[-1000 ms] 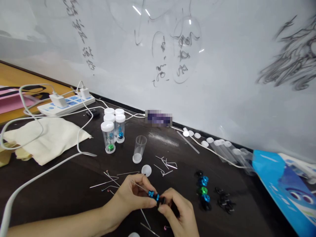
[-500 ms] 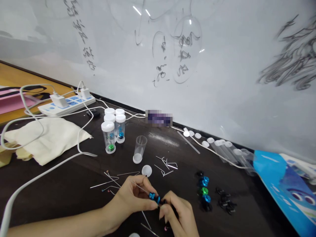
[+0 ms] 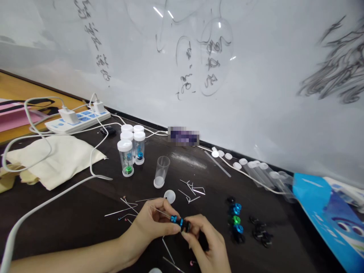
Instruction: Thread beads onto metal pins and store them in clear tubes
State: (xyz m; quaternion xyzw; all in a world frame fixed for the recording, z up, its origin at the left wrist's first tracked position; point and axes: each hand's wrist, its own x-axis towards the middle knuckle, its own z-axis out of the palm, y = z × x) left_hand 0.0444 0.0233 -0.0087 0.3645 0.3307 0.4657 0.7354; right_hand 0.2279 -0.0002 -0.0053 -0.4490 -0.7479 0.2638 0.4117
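Note:
My left hand [image 3: 155, 223] pinches a small blue and black spool-like part [image 3: 178, 221] with a thin metal rod running back from it. Thumb and fingers of my right hand [image 3: 206, 239] close on the black end of the same part. Near my left fingertips lies a round white cap [image 3: 170, 196]. Behind it stands an open clear tube [image 3: 162, 170] with a white base. Thin bent metal rods [image 3: 127, 204], some with small coloured tips, lie left of my left hand. More short bent metal pieces [image 3: 192, 189] rest beyond my hands.
Capped tubes [image 3: 125, 155] with coloured parts inside stand at back left. Blue, green and black spools [image 3: 236, 220] and black clips [image 3: 261, 231] lie to the right. White cables [image 3: 71, 185] cross the left side; a whiteboard [image 3: 148, 76] rises behind.
My right hand has shifted slightly up and turned, and the black end of the part shows more clearly between my hands. Both hands still hold it.

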